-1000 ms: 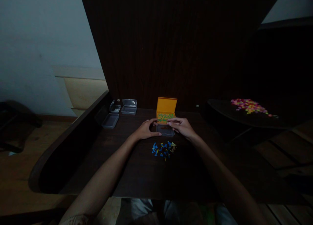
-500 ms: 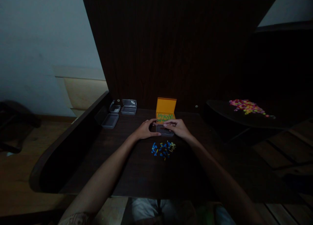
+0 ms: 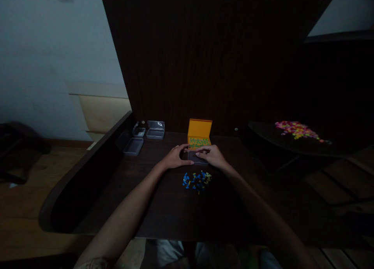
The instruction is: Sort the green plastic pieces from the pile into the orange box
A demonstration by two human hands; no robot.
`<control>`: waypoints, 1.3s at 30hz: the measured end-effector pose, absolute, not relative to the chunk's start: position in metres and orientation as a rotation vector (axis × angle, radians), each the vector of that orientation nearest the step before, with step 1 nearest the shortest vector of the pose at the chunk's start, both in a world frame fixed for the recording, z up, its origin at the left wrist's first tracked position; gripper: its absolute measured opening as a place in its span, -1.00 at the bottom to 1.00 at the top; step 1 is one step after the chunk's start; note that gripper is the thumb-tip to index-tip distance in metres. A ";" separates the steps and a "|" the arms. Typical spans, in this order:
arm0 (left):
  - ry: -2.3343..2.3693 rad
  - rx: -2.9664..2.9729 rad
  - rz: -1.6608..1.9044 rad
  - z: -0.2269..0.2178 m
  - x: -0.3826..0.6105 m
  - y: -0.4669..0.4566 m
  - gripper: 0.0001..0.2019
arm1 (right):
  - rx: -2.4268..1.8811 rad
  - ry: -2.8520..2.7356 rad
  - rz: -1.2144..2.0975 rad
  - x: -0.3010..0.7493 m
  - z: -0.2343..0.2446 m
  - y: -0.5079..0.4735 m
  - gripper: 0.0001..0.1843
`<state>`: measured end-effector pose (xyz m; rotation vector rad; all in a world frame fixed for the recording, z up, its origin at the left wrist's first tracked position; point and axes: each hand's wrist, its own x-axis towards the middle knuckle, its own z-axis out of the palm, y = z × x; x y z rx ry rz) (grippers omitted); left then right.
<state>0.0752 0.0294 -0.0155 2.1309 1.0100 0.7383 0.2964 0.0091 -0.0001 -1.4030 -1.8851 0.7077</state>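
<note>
My left hand (image 3: 175, 157) and my right hand (image 3: 212, 156) both rest on a small clear plastic box (image 3: 196, 158) at the middle of the dark wooden table (image 3: 163, 206). The fingers of each hand curl round the box's ends. Just behind it stands an open orange box (image 3: 199, 133) with small green and yellow pieces inside, its lid upright. In front of my hands lies a little heap of blue and yellow pieces (image 3: 196, 180) on the tabletop.
Three clear plastic boxes (image 3: 145, 135) sit at the table's far left corner. A pile of pink and yellow pieces (image 3: 295, 129) lies on a dark curved shelf to the right. A dark wooden panel rises behind the table.
My right hand has slid a little left and closed in over the clear box. My left hand has stayed at the box's left end. The view has shifted slightly.
</note>
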 end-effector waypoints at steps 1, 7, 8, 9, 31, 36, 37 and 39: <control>1.010 2.132 0.738 -0.015 0.075 0.029 -0.18 | -1.405 -1.910 0.682 0.295 0.001 0.009 -0.75; 1.000 2.154 0.762 -0.016 0.076 0.029 -0.20 | -1.341 -2.102 0.620 0.282 0.008 0.006 -0.70; 0.998 2.156 0.763 -0.016 0.076 0.029 -0.20 | -1.325 -2.130 0.612 0.280 0.009 0.006 -0.66; 0.994 2.157 0.765 -0.016 0.076 0.029 -0.20 | -1.319 -2.158 0.600 0.279 0.009 0.007 -0.63; 0.968 2.148 0.791 -0.020 0.076 0.031 -0.20 | -1.251 -2.332 0.468 0.279 0.006 0.011 -0.48; 0.974 2.149 0.804 -0.021 0.076 0.031 -0.19 | -1.234 -2.339 0.480 0.280 0.003 0.012 -0.47; 0.973 2.153 0.804 -0.020 0.076 0.031 -0.19 | -1.230 -2.342 0.478 0.280 0.003 0.013 -0.47; 0.975 2.162 0.802 -0.020 0.076 0.031 -0.19 | -1.226 -2.341 0.490 0.282 0.003 0.013 -0.45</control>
